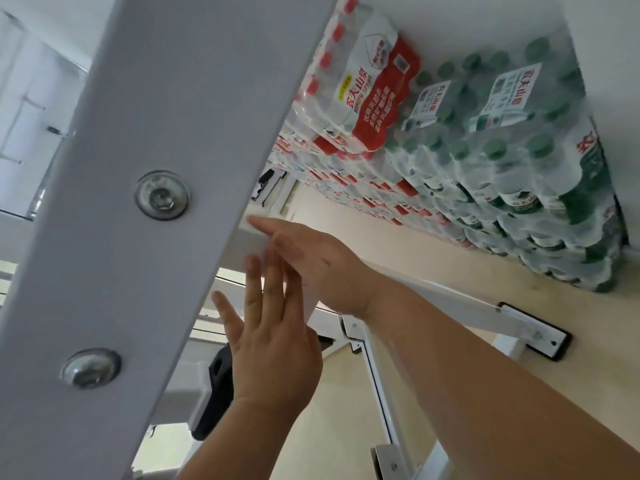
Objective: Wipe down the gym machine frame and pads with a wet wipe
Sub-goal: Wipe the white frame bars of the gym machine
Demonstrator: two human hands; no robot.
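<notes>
1. The right hand (pixel 313 268) reaches in from the lower right. Its fingers are straight and close together, laid flat on a white surface just behind the big frame beam (pixel 166 140).
2. That white patch under the right fingertips looks like the wet wipe (pixel 254 242). It is the same white as the machine, so I cannot tell where its edges run or whether it is folded.
3. The left hand (pixel 273 344) comes up from the bottom centre with its back to the camera. Its fingers are straight and slightly spread, and it pinches nothing. Its fingertips end just below the right hand's fingers, right beside the white patch, and whether they touch it is unclear.
4. The wipe thus lies between the two flat hands, under the right one and above the left one's fingertips.
5. The frame beam runs diagonally across the left foreground and carries an upper bolt (pixel 162 195) and a lower bolt (pixel 90 368).
6. A black machine part (pixel 217 379) sits just left of the left wrist.
7. Beyond the hands, thinner white frame rails (pixel 377 386) run to a black foot plate (pixel 540 336) on the beige floor (pixel 571 341).
8. Shrink-wrapped packs of red-capped bottles (pixel 363 95) and green-capped bottles (pixel 502 157) are stacked along the wall.
</notes>
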